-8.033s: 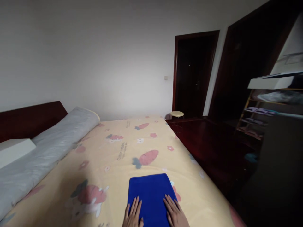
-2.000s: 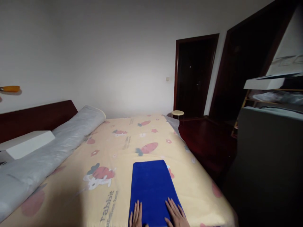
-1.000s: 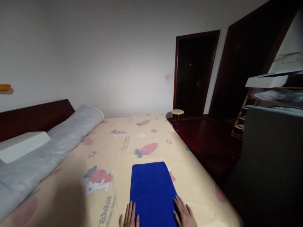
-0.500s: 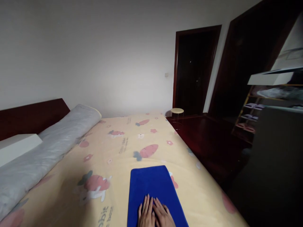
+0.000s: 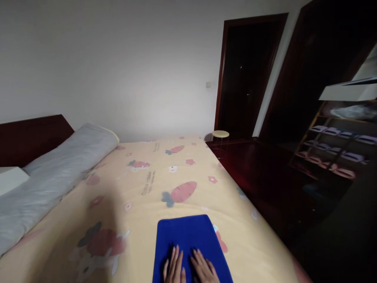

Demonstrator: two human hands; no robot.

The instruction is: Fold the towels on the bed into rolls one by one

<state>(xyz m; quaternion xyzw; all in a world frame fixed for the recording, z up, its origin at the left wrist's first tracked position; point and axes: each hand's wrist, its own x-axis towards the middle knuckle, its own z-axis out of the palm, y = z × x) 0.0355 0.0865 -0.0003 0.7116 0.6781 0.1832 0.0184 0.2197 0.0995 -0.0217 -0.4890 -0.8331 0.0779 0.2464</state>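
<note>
A flat blue rectangular cloth or mat (image 5: 188, 232) lies on the bed, its near end cut off by the bottom of the view. Over its left half is my left hand (image 5: 174, 268), palm down with fingers stretched out. My right hand (image 5: 204, 268) is to the right of it, also palm down with fingers extended over the blue piece. A narrow gap separates the two hands, and neither grips anything. Both wrists are out of view. Beneath the blue piece spreads a yellow bedsheet (image 5: 141, 220) printed with carrots, rabbits and flowers.
A long grey bolster (image 5: 70, 153) runs along the left by the dark headboard (image 5: 32, 137). Past the bed's right edge are a round stool (image 5: 220, 134), a dark door (image 5: 247, 78) and a rack (image 5: 332, 145) of slippers. A white wall (image 5: 132, 70) stands behind.
My hands have moved apart from touching each other, leaving a gap on the blue piece. The camera view has shifted closer, and more of the slipper rack shows.
</note>
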